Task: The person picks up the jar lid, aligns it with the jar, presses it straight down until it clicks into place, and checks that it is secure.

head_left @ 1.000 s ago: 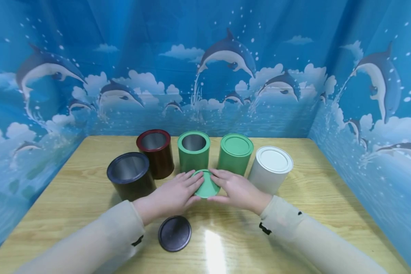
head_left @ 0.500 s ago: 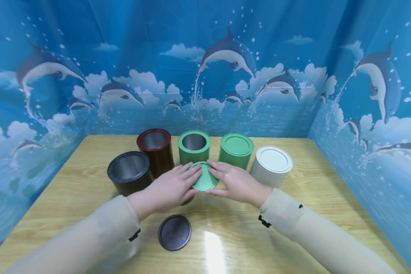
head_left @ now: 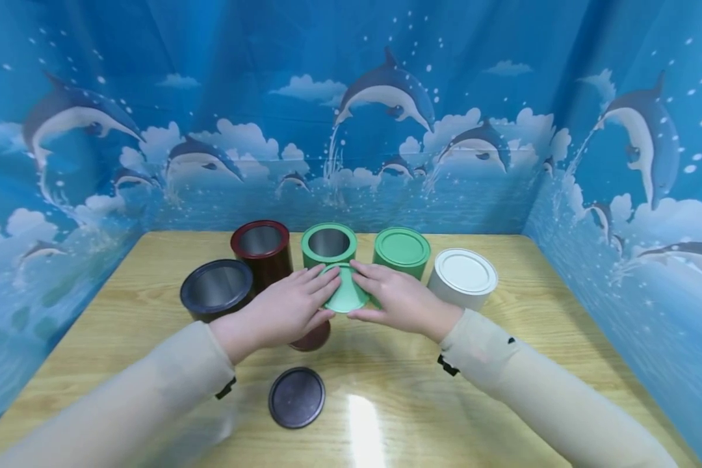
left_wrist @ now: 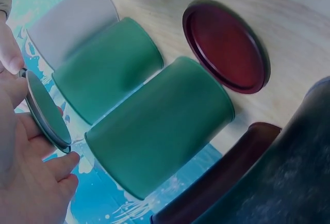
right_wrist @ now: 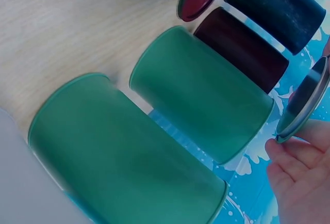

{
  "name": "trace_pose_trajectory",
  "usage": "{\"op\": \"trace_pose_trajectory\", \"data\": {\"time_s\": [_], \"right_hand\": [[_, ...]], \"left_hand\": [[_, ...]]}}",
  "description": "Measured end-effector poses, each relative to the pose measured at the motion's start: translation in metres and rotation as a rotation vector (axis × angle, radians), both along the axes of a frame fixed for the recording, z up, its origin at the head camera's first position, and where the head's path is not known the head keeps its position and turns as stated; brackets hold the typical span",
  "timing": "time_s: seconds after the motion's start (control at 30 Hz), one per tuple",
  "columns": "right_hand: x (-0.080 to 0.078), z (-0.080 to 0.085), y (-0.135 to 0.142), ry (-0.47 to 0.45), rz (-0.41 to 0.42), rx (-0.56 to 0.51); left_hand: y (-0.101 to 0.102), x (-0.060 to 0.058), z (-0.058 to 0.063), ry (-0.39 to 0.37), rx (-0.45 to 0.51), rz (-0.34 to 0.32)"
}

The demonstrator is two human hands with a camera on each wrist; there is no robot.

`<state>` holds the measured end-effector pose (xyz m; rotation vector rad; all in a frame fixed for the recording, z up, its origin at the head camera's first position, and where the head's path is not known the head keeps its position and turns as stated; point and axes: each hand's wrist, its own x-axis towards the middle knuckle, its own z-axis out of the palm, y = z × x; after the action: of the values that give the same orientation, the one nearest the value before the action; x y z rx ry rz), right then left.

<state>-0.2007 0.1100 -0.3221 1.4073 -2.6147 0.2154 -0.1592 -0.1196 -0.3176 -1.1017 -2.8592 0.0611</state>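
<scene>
Pinches the green lid [head_left: 346,294] in left hand [head_left: 277,311] and right hand [head_left: 406,301], near the open green can [head_left: 329,244] (grey-walled inside, like the dark red can [head_left: 261,240] and black can [head_left: 216,286]).

- On the table [head_left: 503,390], left to right: leftmost can [head_left: 210,316], second can [head_left: 271,268], middle can [head_left: 329,259], fourth can [head_left: 415,270], rightmost can [head_left: 459,299] (both ends set nearer).
- Between left hand [head_left: 283,309] and right hand [head_left: 406,302]: raised lid [head_left: 348,294].
- Before middle can: far lid [head_left: 314,338], then near lid [head_left: 296,398].
</scene>
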Motion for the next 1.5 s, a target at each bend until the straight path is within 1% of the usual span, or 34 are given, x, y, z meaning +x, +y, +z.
{"op": "trace_pose_trajectory", "data": {"time_s": [0.13, 0.27, 0.53, 0.73, 1.17, 1.37, 1.5], "right_hand": [[-0.003, 0.005, -0.002, 0.008, -0.006, 0.004], [-0.005, 0.008, -0.004, -0.006, -0.010, 0.000], [-0.010, 0.014, -0.008, -0.039, -0.021, -0.007], [-0.013, 0.016, -0.008, -0.057, -0.016, -0.022], [-0.021, 0.021, -0.013, -0.124, -0.037, 0.039], [-0.025, 0.024, -0.014, -0.160, -0.050, 0.045], [-0.028, 0.024, -0.015, -0.166, -0.047, 0.049]], "left_hand": [[-0.002, -0.003, 0.005, 0.003, 0.004, -0.007], [-0.005, -0.005, 0.008, -0.003, 0.012, -0.011], [-0.006, -0.012, 0.013, -0.033, 0.000, 0.014], [-0.008, -0.016, 0.015, -0.038, -0.023, 0.007], [-0.012, -0.024, 0.019, -0.054, -0.037, -0.004], [-0.013, -0.027, 0.021, -0.035, -0.031, -0.005], [-0.014, -0.028, 0.020, -0.035, -0.026, 0.003]]}}
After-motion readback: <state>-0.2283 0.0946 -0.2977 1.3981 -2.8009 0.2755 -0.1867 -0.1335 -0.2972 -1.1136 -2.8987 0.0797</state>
